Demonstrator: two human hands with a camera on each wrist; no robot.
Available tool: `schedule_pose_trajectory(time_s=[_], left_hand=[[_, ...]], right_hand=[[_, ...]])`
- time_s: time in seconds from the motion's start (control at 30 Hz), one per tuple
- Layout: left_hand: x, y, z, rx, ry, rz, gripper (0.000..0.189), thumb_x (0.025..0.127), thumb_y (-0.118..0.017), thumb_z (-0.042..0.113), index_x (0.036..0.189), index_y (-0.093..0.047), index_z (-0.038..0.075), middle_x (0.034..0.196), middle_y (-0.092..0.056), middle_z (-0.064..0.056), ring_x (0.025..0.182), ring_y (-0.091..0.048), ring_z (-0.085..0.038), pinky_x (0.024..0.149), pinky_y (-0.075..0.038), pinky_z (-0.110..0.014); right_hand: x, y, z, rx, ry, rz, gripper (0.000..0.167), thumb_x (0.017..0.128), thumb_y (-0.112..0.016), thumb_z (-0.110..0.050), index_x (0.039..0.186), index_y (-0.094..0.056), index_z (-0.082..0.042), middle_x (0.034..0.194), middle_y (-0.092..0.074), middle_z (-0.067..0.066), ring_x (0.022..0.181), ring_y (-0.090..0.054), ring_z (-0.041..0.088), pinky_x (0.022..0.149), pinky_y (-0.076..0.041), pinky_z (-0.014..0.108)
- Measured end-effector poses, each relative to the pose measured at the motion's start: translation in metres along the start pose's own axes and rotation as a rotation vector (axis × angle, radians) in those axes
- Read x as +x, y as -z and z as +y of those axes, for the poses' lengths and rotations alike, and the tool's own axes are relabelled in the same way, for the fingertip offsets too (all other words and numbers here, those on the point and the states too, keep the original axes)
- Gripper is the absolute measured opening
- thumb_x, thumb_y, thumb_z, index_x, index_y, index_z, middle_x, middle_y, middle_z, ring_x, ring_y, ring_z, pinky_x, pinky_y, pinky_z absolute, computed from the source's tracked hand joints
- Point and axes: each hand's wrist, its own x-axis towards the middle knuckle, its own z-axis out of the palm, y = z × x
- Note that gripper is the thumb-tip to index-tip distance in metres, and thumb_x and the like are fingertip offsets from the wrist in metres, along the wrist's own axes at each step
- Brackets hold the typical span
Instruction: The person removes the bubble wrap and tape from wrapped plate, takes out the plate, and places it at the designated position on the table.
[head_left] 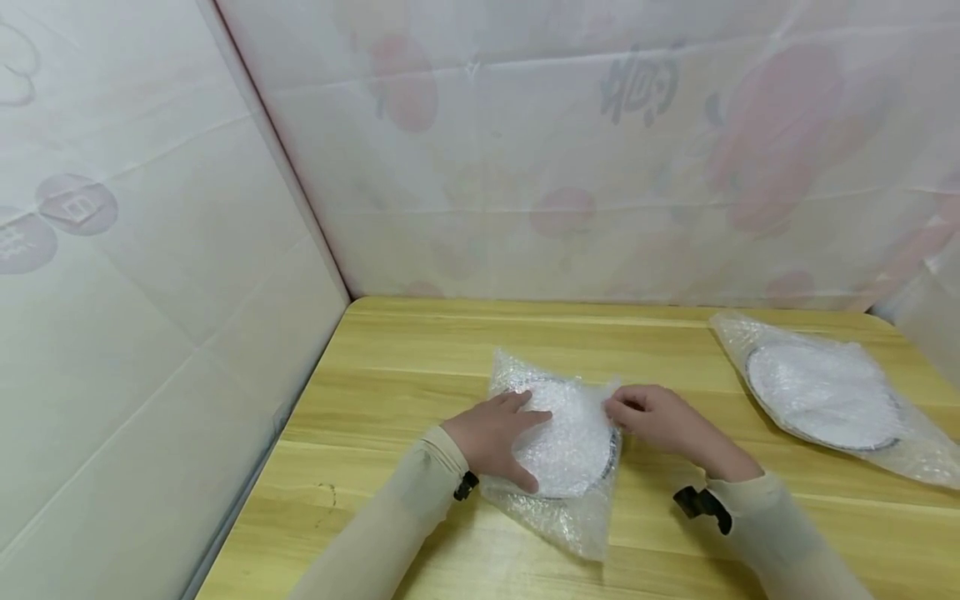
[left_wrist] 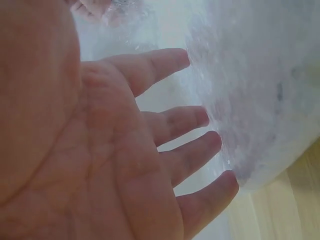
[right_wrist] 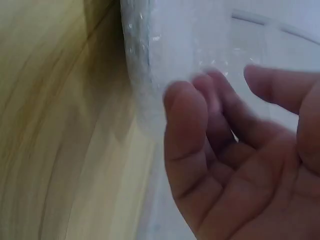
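Note:
A round white plate (head_left: 572, 450) with a dark-patterned rim lies on the table inside clear bubble wrap (head_left: 573, 525). My left hand (head_left: 498, 433) rests on its left side, fingers spread over the wrapped face. In the left wrist view the fingertips (left_wrist: 212, 142) of this hand meet the wrap. My right hand (head_left: 660, 421) is at the upper right edge of the package, its curled fingers and thumb pinching the wrap near a raised corner. Seen from the right wrist, the fingers (right_wrist: 187, 125) are bent in front of the wrap, their contact partly hidden.
Another plate in bubble wrap (head_left: 825, 392) lies at the right side of the wooden table (head_left: 405, 358). Printed white sheets (head_left: 480, 167) hang behind the table and along its left side. Dark straps (head_left: 703, 508) are on both wrists.

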Motion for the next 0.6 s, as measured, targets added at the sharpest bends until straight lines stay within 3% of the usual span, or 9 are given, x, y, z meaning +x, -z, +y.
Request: schedule_pose_trajectory(time_s=[0.07,0.17,0.37,0.47,0.6], left_hand=[[0.0,0.0,0.001,0.009,0.005,0.004,0.103,0.08,-0.082,0.06,0.163,-0.032,0.026,0.171,-0.02,-0.009,0.157,-0.021,-0.029,0.125,-0.024,-0.041],[0.001,0.0,0.002,0.016,0.013,0.015,0.106,0.079,-0.082,0.061,0.164,-0.03,0.023,0.171,-0.02,-0.01,0.157,-0.022,-0.029,0.125,-0.023,-0.04],[0.004,-0.003,0.002,0.038,0.024,0.04,0.105,0.08,-0.08,0.062,0.163,-0.032,0.02,0.17,-0.023,-0.011,0.156,-0.025,-0.03,0.125,-0.024,-0.039],[0.009,-0.007,0.003,0.088,0.032,0.067,0.103,0.082,-0.077,0.065,0.162,-0.034,0.018,0.168,-0.027,-0.013,0.155,-0.027,-0.03,0.125,-0.024,-0.038],[0.014,-0.013,0.008,0.15,0.057,0.117,0.101,0.084,-0.072,0.07,0.161,-0.037,0.015,0.166,-0.033,-0.015,0.154,-0.03,-0.029,0.125,-0.024,-0.036]], right_hand=[[-0.001,-0.002,-0.001,-0.062,0.074,-0.06,0.024,0.107,-0.056,-0.029,0.096,-0.07,-0.012,0.083,-0.063,0.001,0.073,-0.053,0.014,0.064,-0.047,0.029],[-0.003,-0.004,-0.002,-0.137,0.195,-0.106,0.017,0.106,-0.059,-0.021,0.106,-0.074,-0.014,0.095,-0.069,-0.005,0.084,-0.059,0.007,0.074,-0.052,0.027],[-0.006,-0.007,-0.009,-0.213,0.378,-0.125,0.027,0.101,-0.059,0.0,0.121,-0.074,-0.01,0.113,-0.074,0.0,0.104,-0.068,0.014,0.087,-0.058,0.033],[-0.005,-0.01,-0.01,-0.288,0.4,-0.121,0.03,0.098,-0.061,0.004,0.123,-0.072,-0.009,0.116,-0.074,0.003,0.107,-0.069,0.02,0.089,-0.059,0.038],[-0.003,-0.014,-0.013,-0.353,0.326,-0.116,0.013,0.096,-0.07,-0.007,0.107,-0.063,-0.012,0.097,-0.066,-0.004,0.087,-0.062,0.012,0.076,-0.056,0.032]])
